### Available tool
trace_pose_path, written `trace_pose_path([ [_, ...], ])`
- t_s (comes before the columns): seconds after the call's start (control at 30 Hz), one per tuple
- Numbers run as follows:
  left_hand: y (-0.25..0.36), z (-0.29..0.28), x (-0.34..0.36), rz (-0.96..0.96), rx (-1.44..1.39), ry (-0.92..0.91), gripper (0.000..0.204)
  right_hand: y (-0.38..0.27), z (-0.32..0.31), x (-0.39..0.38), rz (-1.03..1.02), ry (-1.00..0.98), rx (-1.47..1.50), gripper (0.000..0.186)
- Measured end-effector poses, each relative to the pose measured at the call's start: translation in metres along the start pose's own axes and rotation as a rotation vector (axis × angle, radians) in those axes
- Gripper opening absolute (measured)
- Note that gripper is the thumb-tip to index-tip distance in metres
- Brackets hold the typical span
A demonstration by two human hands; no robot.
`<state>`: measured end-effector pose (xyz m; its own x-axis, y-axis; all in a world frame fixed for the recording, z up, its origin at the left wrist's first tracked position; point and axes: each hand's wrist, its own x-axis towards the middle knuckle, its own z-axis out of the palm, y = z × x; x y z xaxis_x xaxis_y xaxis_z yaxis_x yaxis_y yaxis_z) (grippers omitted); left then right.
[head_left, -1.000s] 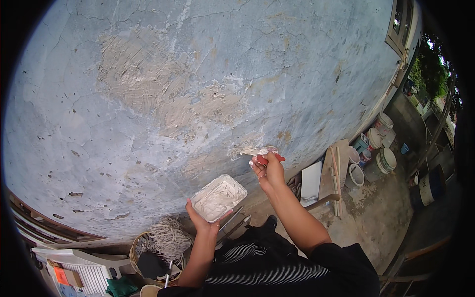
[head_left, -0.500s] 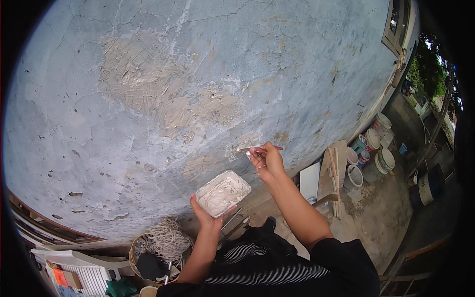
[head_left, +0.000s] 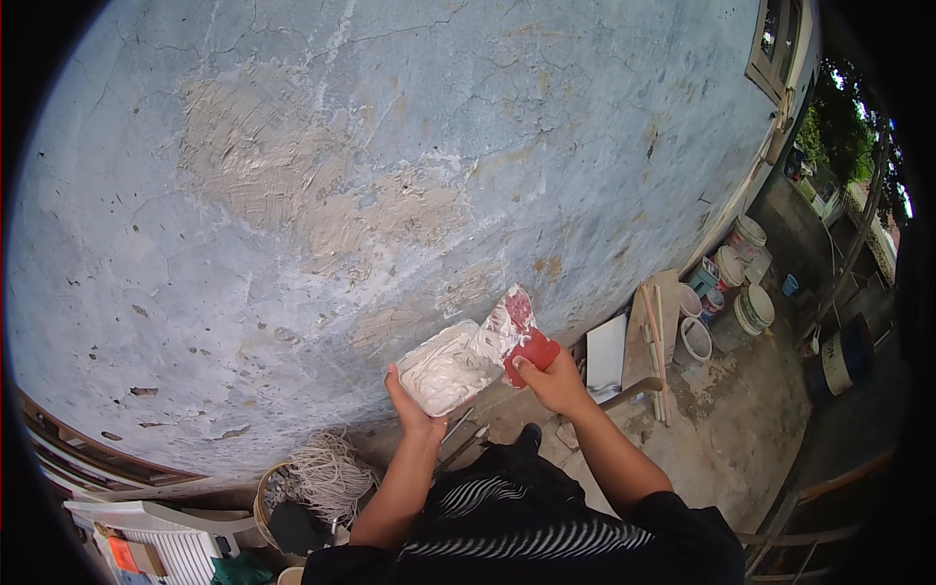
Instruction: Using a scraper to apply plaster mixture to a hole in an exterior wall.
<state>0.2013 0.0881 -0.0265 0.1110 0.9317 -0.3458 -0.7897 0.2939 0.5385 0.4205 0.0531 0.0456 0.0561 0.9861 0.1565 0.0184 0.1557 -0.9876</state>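
Observation:
My left hand [head_left: 413, 409] grips a shallow rectangular tub [head_left: 472, 397] from below and the side. Creamy off-white filler paste [head_left: 441, 369] fills much of it. In my right hand [head_left: 553, 381] is a red putty knife [head_left: 529, 353], its broad blade smeared with paste and held at the tub's right edge. I cannot tell whether the blade touches the paste inside. Just beyond both hands rises a cracked, pale blue wall [head_left: 585, 146]. Beige filler patches [head_left: 268, 156] with rough trowel marks cover part of it.
Several paint buckets [head_left: 756, 307] stand along the wall's foot at right, near a white board [head_left: 606, 356] and wooden strips [head_left: 658, 361]. A basket with a string mop [head_left: 327, 478] sits at lower left, beside a white plastic chair [head_left: 175, 536]. A wooden-framed window [head_left: 770, 49] is at upper right.
My right hand has come down from the wall to the tub's right edge, turning the putty knife so its broad face shows. The tub has shifted slightly right and up.

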Motion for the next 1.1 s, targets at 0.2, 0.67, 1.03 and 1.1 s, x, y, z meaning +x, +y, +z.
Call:
trace_pose_path([
  [0.2, 0.004, -0.002, 0.003, 0.052, -0.005, -0.006, 0.084, -0.024, -0.008, -0.004, -0.022, -0.272, -0.231, 0.014],
  [0.67, 0.028, 0.019, -0.028, 0.157, 0.004, 0.008, 0.079, -0.023, -0.028, 0.019, 0.076, -0.217, 0.057, 0.027],
  [1.03, 0.035, 0.02, -0.03, 0.172, -0.069, 0.025, 0.077, -0.049, -0.012, 0.031, -0.094, -0.24, -0.526, 0.039],
  [1.1, 0.037, 0.02, -0.031, 0.172, -0.078, 0.039, 0.077, -0.054, -0.012, 0.032, -0.159, -0.192, -0.638, 0.041],
])
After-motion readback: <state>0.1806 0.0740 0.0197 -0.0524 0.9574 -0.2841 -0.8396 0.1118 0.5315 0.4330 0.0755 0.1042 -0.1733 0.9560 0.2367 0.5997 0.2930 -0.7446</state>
